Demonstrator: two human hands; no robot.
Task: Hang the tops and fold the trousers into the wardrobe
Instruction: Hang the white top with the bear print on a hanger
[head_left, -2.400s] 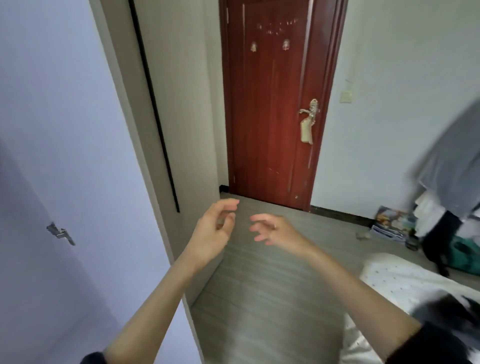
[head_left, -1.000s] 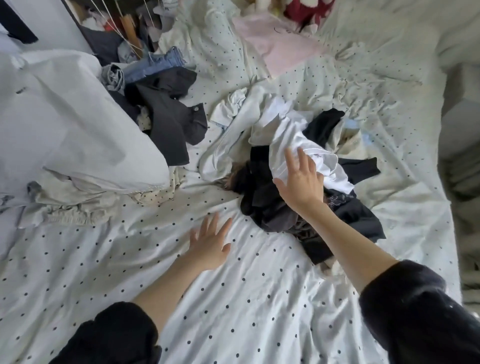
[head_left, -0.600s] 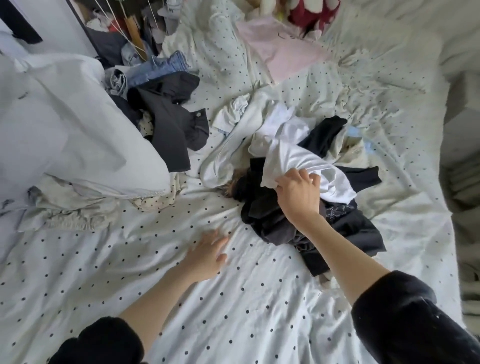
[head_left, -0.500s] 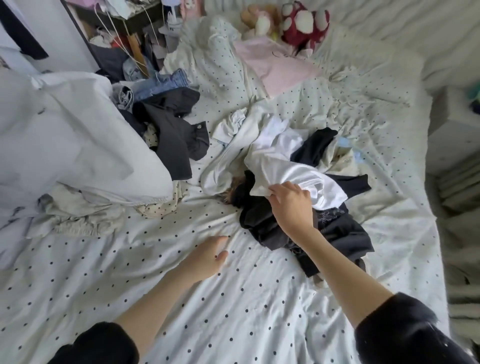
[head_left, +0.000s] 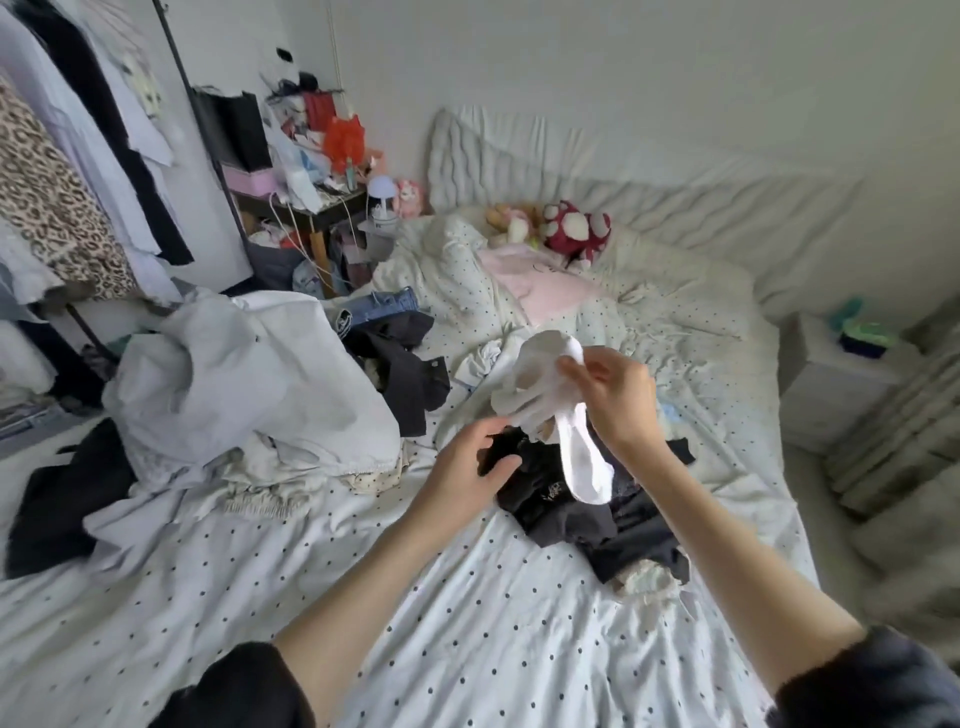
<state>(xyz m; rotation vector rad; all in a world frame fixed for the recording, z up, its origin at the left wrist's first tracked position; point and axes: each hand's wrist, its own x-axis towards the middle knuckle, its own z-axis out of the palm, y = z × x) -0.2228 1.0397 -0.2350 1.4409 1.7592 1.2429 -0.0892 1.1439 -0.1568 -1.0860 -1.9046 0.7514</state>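
1. Two hands are in view above the bed (head_left: 363, 597). The right hand (head_left: 615, 397) is raised and its fingers are curled round the upper part of a white garment (head_left: 545, 395); the garment is gripped, not merely touched.
2. The left hand (head_left: 470, 467) is held lower and to the left of the right hand, fingers loosely curled, thumb apart. Nothing is held in it. Its fingertips lie just beside the bunched lower-left edge of the white garment; whether contact is made cannot be told.
3. The white garment is lifted clear of the bed. Its bunched part sits to the left of the right hand, and a narrower length hangs below that hand. The long axis is therefore judged near vertical, free end pointing down toward the dark clothes (head_left: 587, 514).
4. The dark clothes lie on the bed directly beneath both hands.
5. A large pale heap of clothing (head_left: 249, 384) lies well to the left of the left hand.
6. Judgement: the garment type is not yet identifiable. The left hand is the nearer free hand, so a second grip on the bunched edge is the likely requirement for spreading the garment open.
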